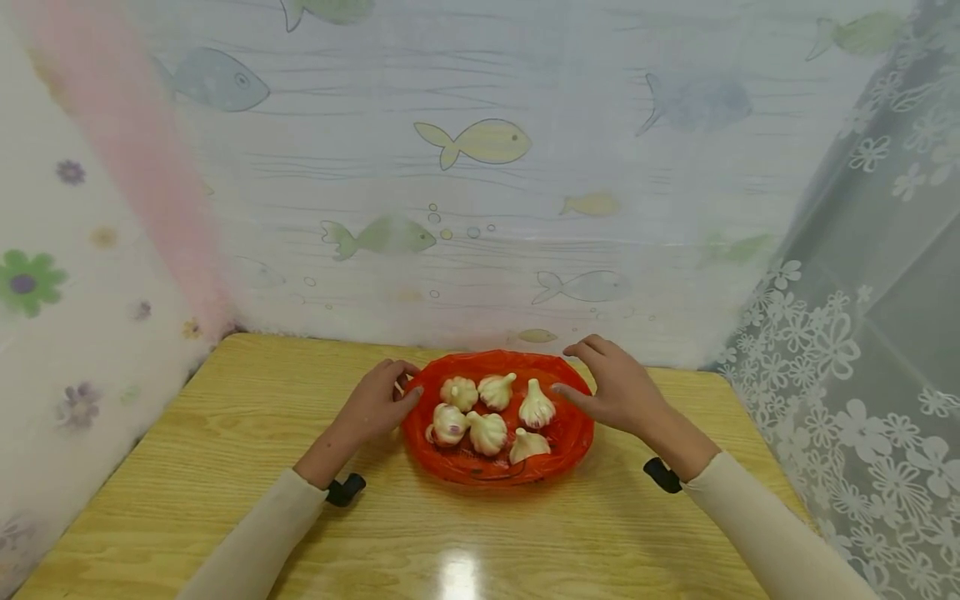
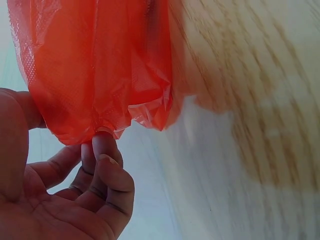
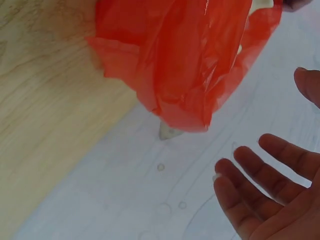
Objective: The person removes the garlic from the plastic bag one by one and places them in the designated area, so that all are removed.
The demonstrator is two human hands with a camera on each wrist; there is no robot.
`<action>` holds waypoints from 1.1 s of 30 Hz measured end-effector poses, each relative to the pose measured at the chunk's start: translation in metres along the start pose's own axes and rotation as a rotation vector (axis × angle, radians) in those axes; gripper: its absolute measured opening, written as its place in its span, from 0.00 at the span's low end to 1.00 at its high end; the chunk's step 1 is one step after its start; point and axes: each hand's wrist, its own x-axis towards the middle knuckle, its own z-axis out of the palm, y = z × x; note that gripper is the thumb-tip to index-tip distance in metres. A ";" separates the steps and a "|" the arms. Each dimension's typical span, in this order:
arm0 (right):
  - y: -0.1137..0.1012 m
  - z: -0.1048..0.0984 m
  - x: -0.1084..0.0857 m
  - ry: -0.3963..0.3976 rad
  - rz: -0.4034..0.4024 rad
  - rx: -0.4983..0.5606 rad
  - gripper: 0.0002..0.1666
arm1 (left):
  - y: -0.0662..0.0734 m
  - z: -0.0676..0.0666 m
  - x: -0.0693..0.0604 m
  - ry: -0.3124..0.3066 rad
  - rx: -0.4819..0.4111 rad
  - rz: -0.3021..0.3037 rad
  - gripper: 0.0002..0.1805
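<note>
A red plastic bag [image 1: 495, 477] stands on the table with its mouth spread into a wide oval. Several pale garlic bulbs [image 1: 537, 405] lie inside it, some with short stems pointing up. At the bag's left side, my left hand [image 1: 377, 402] holds the edge, thumb over the rim. The left wrist view shows the curled fingers [image 2: 111, 167] against the thin plastic. To the right, my right hand [image 1: 618, 387] hovers beside the rim with fingers spread. In the right wrist view its fingers [image 3: 272, 162] are apart from the bag and hold nothing.
The wood-grain table [image 1: 247, 400] meets a fish-patterned curtain [image 1: 480, 208] at its back edge. Flowered sheeting [image 1: 75, 350] hangs at left, and a lace-patterned sheer curtain [image 1: 877, 450] at right. Black straps sit at both wrists.
</note>
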 end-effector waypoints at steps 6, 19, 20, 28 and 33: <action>-0.008 0.005 0.009 -0.055 -0.030 0.062 0.32 | 0.000 0.001 0.000 0.008 0.001 -0.002 0.15; -0.023 0.018 0.020 -0.250 -0.042 0.032 0.35 | 0.001 0.002 0.000 0.007 -0.006 -0.009 0.15; -0.023 0.019 0.021 -0.266 -0.041 0.034 0.35 | 0.000 0.001 0.000 0.007 -0.005 -0.009 0.15; -0.026 0.031 0.031 -0.363 -0.049 -0.001 0.33 | 0.000 0.002 0.000 0.003 -0.006 -0.007 0.15; -0.026 0.038 0.035 -0.432 -0.040 -0.010 0.33 | 0.000 0.003 0.000 -0.004 -0.003 -0.003 0.15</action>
